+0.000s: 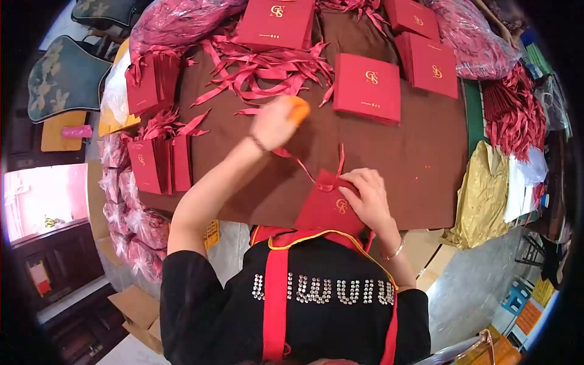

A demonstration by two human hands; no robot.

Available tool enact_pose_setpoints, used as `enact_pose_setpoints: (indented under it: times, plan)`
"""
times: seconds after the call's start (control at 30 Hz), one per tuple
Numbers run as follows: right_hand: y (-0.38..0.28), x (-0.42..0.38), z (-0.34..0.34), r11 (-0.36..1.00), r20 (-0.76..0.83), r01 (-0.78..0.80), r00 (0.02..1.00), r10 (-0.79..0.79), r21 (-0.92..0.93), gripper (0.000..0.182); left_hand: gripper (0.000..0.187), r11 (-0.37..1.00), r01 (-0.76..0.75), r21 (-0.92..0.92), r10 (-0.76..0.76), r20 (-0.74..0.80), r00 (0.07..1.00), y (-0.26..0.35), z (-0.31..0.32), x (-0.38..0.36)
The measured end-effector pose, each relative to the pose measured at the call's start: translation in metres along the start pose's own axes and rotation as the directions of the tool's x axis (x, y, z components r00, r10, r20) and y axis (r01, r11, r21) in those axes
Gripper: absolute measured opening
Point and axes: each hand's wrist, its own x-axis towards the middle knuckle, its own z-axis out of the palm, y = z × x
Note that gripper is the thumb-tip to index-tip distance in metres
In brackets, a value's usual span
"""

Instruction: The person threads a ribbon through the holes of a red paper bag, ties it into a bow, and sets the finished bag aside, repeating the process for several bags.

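Observation:
My right hand point(367, 196) grips the upper right side of a small red paper gift bag point(325, 207) with gold lettering, held upright at the table's near edge. A red ribbon point(297, 161) runs from the bag's top towards my left forearm, and a second ribbon end point(341, 159) stands up from the rim. Raised over the table, my left hand point(274, 126) is curled and slightly blurred, with a smooth orange thing point(298, 111) at its fingers; what kind it is I cannot tell. Loose red ribbons point(261, 70) lie just beyond this hand.
Flat red bags point(367, 88) lie in stacks on the brown tablecloth point(426, 158). More bags with ribbons point(152, 161) stand at the left. Plastic-wrapped red bundles point(182, 24) sit at the back, and wrapped packs point(137, 219) hang or pile beside the left edge. A gold plastic bag point(483, 198) is at the right.

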Motion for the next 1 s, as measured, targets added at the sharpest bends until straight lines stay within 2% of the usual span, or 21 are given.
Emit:
enact_pose_setpoints:
  times: [0.03,0.1,0.2,0.23,0.27,0.3,0.37,0.43,0.5,0.53,0.57,0.63,0.67,0.73,0.77,0.83,0.87,0.9,0.97,1.0]
  plan:
    - [-0.001,-0.002,-0.001,1.0,-0.001,0.003,1.0,-0.003,0.005,0.021,0.024,0.997,-0.033,0.066,0.037,-0.062,0.997,-0.009,-0.017,-0.001]
    - [-0.004,-0.007,-0.006,0.963,-0.144,0.026,0.987,-0.066,-0.268,0.025,0.024,0.969,0.159,0.186,-0.128,-0.17,0.977,-0.02,-0.049,-0.014]
    - [0.006,-0.028,-0.008,0.939,-0.233,-0.103,0.972,0.025,-0.329,0.032,0.018,0.981,0.152,0.121,-0.129,-0.174,0.976,-0.054,-0.079,-0.051]
    - [0.008,-0.035,-0.01,0.921,-0.238,-0.149,0.969,0.063,-0.36,0.033,0.016,0.979,0.045,0.2,-0.023,-0.113,0.993,-0.061,-0.082,-0.066]
    - [0.009,-0.04,-0.011,0.92,-0.238,-0.156,0.969,0.072,-0.359,0.033,0.016,0.961,-0.067,0.268,0.081,-0.041,0.996,-0.065,-0.081,-0.078]
    - [0.01,-0.045,-0.012,0.909,-0.229,-0.176,0.969,0.092,-0.378,0.035,0.016,0.963,-0.067,0.262,0.078,-0.032,0.996,-0.065,-0.077,-0.088]
    - [0.008,-0.05,-0.012,0.895,-0.223,-0.2,0.968,0.117,-0.399,0.036,0.021,0.91,-0.001,0.415,0.005,-0.008,1.0,-0.065,-0.068,-0.104]
    - [0.0,-0.052,-0.01,0.919,-0.232,-0.269,0.951,0.205,-0.289,0.038,0.018,0.896,-0.02,0.443,0.037,-0.03,0.999,-0.075,-0.065,-0.11]
    - [-0.006,-0.052,-0.009,0.922,-0.235,-0.291,0.944,0.232,-0.257,0.038,0.011,0.98,0.007,0.197,0.017,-0.12,0.993,-0.081,-0.067,-0.115]
    - [-0.008,-0.053,-0.009,0.927,-0.228,-0.3,0.941,0.25,-0.224,0.038,0.006,0.941,0.221,-0.255,-0.255,-0.109,0.961,-0.077,-0.069,-0.12]
    - [-0.009,-0.054,-0.01,0.92,-0.238,-0.317,0.935,0.263,-0.229,0.038,0.005,0.916,0.189,-0.353,-0.243,-0.114,0.963,-0.092,-0.07,-0.125]
    - [-0.011,-0.054,-0.01,0.92,-0.2,-0.314,0.942,0.27,-0.234,0.037,0.009,0.745,0.203,-0.636,-0.39,-0.169,0.905,-0.056,-0.078,-0.124]
    - [-0.012,-0.053,-0.01,0.917,-0.216,-0.311,0.941,0.261,-0.249,0.037,0.009,0.745,0.203,-0.635,-0.384,-0.16,0.909,-0.049,-0.085,-0.125]
    - [-0.014,-0.052,-0.01,0.913,-0.223,-0.316,0.939,0.262,-0.258,0.034,0.014,0.398,0.196,-0.896,-0.389,0.029,0.921,-0.045,-0.097,-0.128]
    - [-0.014,-0.052,-0.01,0.911,-0.223,-0.314,0.94,0.258,-0.269,0.031,0.014,0.399,0.199,-0.895,-0.386,0.034,0.922,-0.045,-0.095,-0.128]
    - [-0.012,-0.052,-0.01,0.912,-0.217,-0.333,0.934,0.284,-0.238,0.03,0.024,0.067,0.053,-0.996,-0.181,0.04,0.983,-0.046,-0.087,-0.129]
    - [-0.01,-0.051,-0.011,0.914,-0.208,-0.348,0.929,0.306,-0.208,0.028,0.032,-0.025,0.025,-0.999,-0.062,0.026,0.998,-0.044,-0.085,-0.127]
    - [-0.007,-0.052,-0.014,0.913,-0.211,-0.351,0.928,0.308,-0.207,0.028,0.032,-0.024,0.028,-0.999,-0.06,0.029,0.998,-0.035,-0.081,-0.127]
    - [0.002,-0.054,-0.023,0.925,-0.02,-0.379,0.925,0.379,-0.025,0.024,0.035,-0.183,-0.115,-0.976,-0.249,-0.067,0.966,-0.015,-0.074,-0.126]
    - [0.006,-0.056,-0.027,0.922,-0.027,-0.386,0.922,0.385,-0.024,0.024,0.037,-0.156,-0.113,-0.981,-0.026,-0.111,0.994,-0.023,-0.073,-0.122]
